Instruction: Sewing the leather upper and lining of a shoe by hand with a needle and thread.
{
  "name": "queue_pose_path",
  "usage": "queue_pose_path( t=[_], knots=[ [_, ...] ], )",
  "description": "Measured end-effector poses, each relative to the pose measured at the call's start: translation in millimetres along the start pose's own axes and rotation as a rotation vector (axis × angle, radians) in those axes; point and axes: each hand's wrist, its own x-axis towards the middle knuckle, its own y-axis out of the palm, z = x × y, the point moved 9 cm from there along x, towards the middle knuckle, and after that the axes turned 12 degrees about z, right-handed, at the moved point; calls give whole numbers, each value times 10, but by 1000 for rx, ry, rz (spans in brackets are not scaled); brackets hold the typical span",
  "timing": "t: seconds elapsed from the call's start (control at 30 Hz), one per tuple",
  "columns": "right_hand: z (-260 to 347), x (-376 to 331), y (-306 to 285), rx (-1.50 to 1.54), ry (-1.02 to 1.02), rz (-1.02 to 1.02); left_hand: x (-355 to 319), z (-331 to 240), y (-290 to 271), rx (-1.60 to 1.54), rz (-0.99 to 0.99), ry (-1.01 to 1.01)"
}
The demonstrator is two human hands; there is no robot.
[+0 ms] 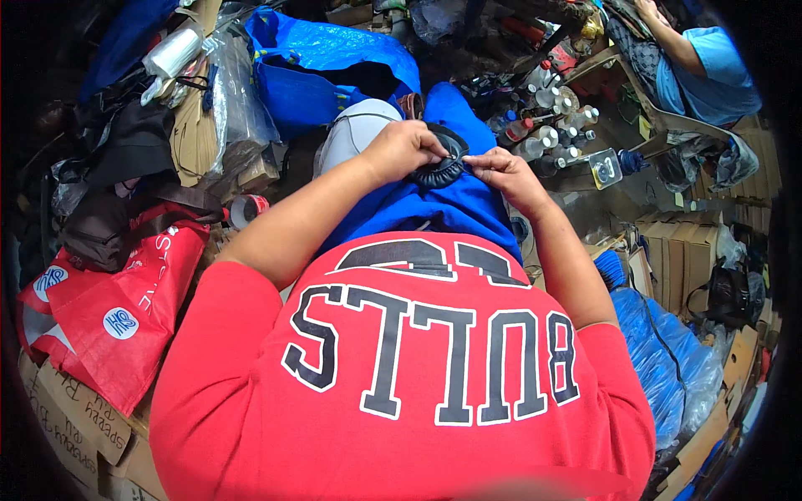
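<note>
A black, roundish piece with a gathered, pleated edge lies over my lap, on bright blue cloth. My left hand reaches over it from the left, thumb and forefinger pinched at its upper middle. From the right, my right hand comes to its right edge, also with the fingertips pinched together. The two pinches are a short way apart. A tiny pale glint shows between them, too small to name. Beside my left wrist is a smooth light grey thing.
Ahead stands a large blue bag. Several bottles crowd the far right, near another person in a blue shirt. A red bag lies at left. Cardboard and blue plastic sheeting are at right.
</note>
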Motion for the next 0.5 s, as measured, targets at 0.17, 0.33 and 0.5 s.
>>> queue_pose_path(
  t=[0.17,0.33,0.5],
  knots=[
    [92,-65,-1,-93,-133,-111,-161,-138,-63,217,-117,65],
    [-31,-34,29,184,-5,-97,-99,-14,-77,-55,-77,-44],
    [-4,-9,58,384,-22,-121,14,129,137,-553,10,-182]
  ],
)
